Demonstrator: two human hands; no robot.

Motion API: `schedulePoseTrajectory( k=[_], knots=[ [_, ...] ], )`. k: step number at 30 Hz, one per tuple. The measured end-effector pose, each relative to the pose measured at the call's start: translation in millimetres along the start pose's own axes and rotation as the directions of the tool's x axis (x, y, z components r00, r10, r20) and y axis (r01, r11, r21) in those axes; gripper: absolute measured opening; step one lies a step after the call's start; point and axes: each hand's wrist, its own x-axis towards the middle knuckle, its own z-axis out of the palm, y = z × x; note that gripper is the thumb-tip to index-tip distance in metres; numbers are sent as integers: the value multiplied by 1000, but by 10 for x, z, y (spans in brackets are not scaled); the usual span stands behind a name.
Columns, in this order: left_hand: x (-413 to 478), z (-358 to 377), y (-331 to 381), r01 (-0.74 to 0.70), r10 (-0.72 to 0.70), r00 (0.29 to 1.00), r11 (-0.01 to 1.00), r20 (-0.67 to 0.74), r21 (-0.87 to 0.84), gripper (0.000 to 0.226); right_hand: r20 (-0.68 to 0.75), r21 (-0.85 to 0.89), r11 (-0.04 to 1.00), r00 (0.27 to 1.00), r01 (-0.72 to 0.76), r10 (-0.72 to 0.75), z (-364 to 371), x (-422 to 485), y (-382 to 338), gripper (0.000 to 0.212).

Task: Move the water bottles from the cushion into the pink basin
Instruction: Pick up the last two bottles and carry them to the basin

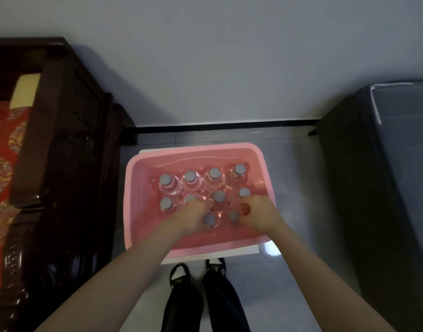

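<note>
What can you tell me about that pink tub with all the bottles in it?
The pink basin is a rectangular tub with rounded corners, apparently smooth plastic. It sits level on a white base on the tiled floor. Ten grey-capped clear water bottles stand upright inside in rows. The left hand and right hand reach in among the nearest bottles.

head view | worn on head | faces steeply down, forward | close above pink basin [134,188] on floor

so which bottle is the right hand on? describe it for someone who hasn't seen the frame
Find the pink basin on the floor, filled with upright grey-capped bottles. The bottle is in the nearest, incomplete row, the right of two there. The right hand is against its right side; grip unclear.
</note>
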Motion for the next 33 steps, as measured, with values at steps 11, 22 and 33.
schedulePoseTrajectory(
  k=[11, 22, 33],
  knots=[
    [-1120, -1389, 69, -30, -211, 695, 947, -688, -321, 42, -451, 102, 944, 860, 314, -238, -929, -126, -898, 35],
    [-3660, -1535, -827, -177, -537, 191, 805, -822, -567, 42, -377, -36, 697, 636, 717, -673, -392, -666, -3166, 42],
    [-6794, -7, -2051, -131, -742, -184, 669, -645, -732, 29, -106, 78, 491, 497, 868, -861, 1692, -1847, -5312, 35]
  ],
)
